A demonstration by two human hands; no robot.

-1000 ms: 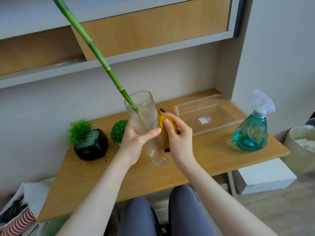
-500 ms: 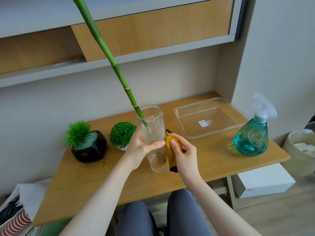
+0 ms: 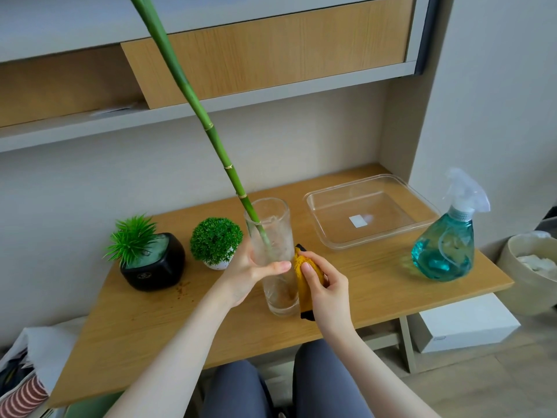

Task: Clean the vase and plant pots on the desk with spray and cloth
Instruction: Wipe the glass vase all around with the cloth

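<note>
At centre frame, your left hand [image 3: 250, 268] wraps its fingers round the glass vase [image 3: 272, 254] on the worktop [image 3: 150, 321], while your right hand [image 3: 327, 289] presses the yellow cloth [image 3: 303, 283] to its side.

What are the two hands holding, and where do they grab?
The left hand grips the glass vase around its middle. The right hand pinches the yellow cloth against the vase's side.
</note>
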